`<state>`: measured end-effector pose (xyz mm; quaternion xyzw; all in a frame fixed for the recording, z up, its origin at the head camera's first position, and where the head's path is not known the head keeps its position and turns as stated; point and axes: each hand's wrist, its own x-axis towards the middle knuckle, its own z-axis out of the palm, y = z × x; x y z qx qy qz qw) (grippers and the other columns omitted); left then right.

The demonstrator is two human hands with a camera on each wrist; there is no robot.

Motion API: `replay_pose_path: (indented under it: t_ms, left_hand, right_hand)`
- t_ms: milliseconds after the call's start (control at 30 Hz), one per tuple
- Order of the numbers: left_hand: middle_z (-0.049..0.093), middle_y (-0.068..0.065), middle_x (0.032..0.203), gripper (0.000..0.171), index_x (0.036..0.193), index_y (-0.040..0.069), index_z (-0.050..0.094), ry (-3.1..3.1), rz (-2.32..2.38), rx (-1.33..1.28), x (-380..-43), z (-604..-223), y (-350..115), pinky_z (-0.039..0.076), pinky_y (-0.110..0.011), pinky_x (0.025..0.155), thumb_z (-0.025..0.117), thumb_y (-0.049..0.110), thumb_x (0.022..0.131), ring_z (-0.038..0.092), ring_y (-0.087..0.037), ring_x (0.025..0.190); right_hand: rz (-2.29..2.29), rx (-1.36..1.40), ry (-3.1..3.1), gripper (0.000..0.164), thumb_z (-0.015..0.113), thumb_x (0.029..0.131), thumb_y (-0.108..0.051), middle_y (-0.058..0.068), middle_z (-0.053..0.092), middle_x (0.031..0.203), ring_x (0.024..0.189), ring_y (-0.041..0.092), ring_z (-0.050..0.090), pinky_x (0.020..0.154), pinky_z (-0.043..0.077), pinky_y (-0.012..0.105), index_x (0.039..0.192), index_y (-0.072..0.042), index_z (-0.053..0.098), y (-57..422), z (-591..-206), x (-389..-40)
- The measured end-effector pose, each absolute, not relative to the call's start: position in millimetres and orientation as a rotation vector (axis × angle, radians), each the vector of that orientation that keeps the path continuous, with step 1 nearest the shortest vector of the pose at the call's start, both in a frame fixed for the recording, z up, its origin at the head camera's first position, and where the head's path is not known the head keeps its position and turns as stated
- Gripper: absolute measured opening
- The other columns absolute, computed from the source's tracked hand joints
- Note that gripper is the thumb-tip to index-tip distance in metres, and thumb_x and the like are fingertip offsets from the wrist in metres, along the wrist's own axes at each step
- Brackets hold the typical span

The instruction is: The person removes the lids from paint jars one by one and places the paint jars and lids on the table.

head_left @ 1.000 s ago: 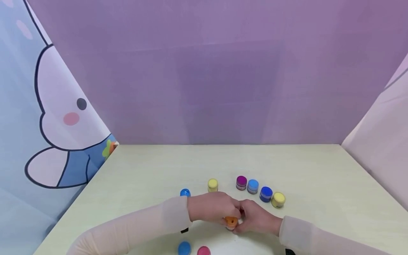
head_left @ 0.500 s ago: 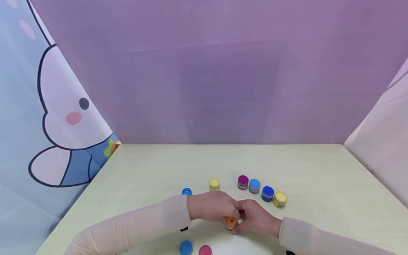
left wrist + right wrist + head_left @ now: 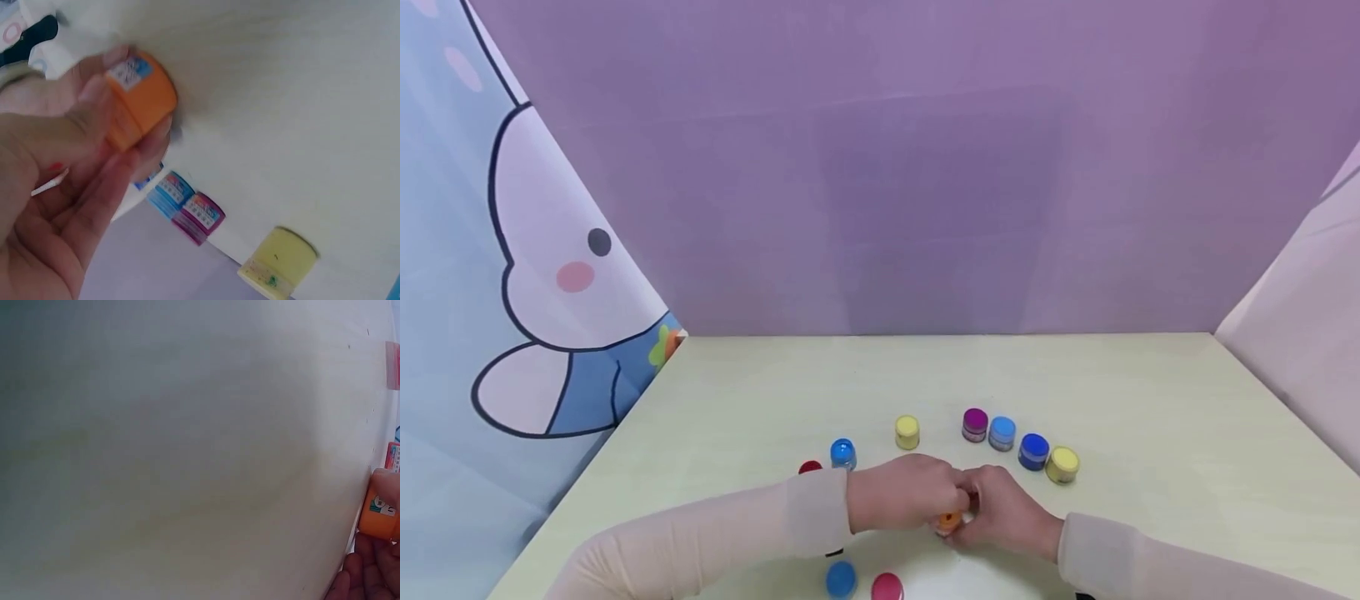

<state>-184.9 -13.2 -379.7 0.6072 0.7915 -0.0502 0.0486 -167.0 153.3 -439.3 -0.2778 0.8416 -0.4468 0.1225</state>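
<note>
Both hands meet around a small orange paint jar (image 3: 950,522) near the front of the table. My left hand (image 3: 910,492) grips its top, with the thumb and fingers wrapped over it. From the right, my right hand (image 3: 1007,510) holds the jar low on its side. In the left wrist view the orange jar (image 3: 145,97) shows a white and blue label, with fingers on both sides of it. At the right edge of the right wrist view, the orange jar (image 3: 378,515) sits between a thumb and fingertips.
Beyond the hands stand purple (image 3: 975,425), light blue (image 3: 1002,433), dark blue (image 3: 1033,451) and yellow jars (image 3: 1063,464). Another yellow jar (image 3: 907,432), a blue jar (image 3: 843,453) and a red one (image 3: 810,467) are further left. Blue (image 3: 841,579) and pink-red jars (image 3: 887,587) lie nearest the front.
Both hands stay on the orange jar, with slightly more of its top covered by the left fingers. The head view has shifted a little, and a red jar now shows behind the left sleeve.
</note>
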Motion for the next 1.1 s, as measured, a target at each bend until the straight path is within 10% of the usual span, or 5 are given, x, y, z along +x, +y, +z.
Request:
replay_pose_path:
  t_ms: [1100]
  left_hand:
    - [0.059, 0.011, 0.084, 0.016, 0.098, 0.021, 0.065, 2.540, -0.300, 1.691, -168, -384, -11, 0.034, -0.010, 0.062, 0.067, 0.021, 0.082, 0.041, -0.003, 0.068]
  right_hand:
    - [-1.292, -0.817, 2.548, 0.025, 0.079, 0.062, -0.014, -0.013, 0.059, 0.068, 0.058, 0.003, 0.045, 0.055, 0.039, 0.022, 0.084, -0.020, 0.068, 153, -438, -164]
